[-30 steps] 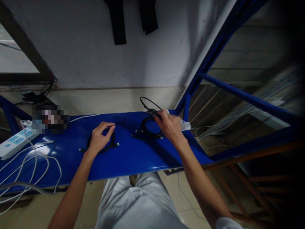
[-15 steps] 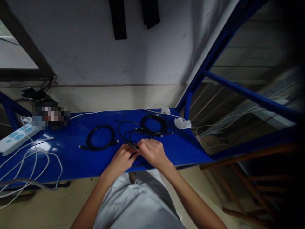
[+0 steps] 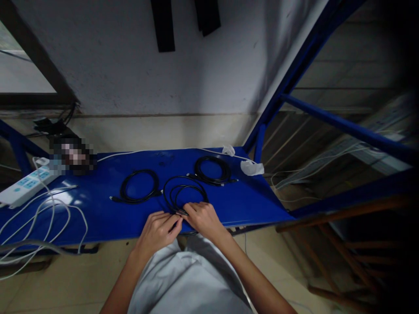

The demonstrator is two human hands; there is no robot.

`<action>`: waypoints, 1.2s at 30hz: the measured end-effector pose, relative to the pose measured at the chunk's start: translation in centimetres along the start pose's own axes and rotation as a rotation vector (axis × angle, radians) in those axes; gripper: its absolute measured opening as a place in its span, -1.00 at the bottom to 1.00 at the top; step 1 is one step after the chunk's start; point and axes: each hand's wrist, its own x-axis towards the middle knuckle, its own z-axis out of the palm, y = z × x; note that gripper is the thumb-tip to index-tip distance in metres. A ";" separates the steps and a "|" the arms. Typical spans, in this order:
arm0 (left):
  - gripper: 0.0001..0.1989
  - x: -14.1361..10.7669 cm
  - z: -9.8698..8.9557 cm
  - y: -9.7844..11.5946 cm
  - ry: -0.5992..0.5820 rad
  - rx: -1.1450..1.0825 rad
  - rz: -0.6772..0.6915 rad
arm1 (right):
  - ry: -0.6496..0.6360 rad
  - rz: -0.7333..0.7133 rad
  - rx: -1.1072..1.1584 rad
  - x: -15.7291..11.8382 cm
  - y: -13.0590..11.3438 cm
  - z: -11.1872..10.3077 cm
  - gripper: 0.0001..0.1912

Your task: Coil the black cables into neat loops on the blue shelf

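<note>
Workshop-like corner: blue bench (image 3: 131, 222), power strip (image 3: 29, 186), 3 cable coils (image 3: 226, 171).

Can make out no text, label, brand, number or sign: none on the white power strip (image 3: 28, 184), none on the black coiled cables (image 3: 227, 171) or their plugs (image 3: 114, 199), none on the blue table (image 3: 244, 203), the wall (image 3: 114, 56) or the dark hanging strips (image 3: 163, 26). Cannot tell of any lettering under the pixelated patch (image 3: 74, 155).
</note>
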 end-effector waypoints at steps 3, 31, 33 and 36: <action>-0.90 -0.3 -0.4 -0.9 0.008 -0.014 -0.033 | -0.019 -0.026 0.024 0.0 0.7 -1.0 -0.75; -0.63 2.8 -2.5 -11.6 0.025 -0.159 -0.453 | -0.072 -0.507 -0.131 5.7 3.9 0.8 -0.50; -0.63 2.6 -2.8 -12.6 0.042 -0.122 -0.464 | -0.060 -0.520 -0.146 6.2 3.9 0.6 -0.53; -0.65 2.4 -3.5 -13.7 0.060 -0.080 -0.483 | -0.062 -0.538 -0.171 6.9 3.8 0.6 -0.54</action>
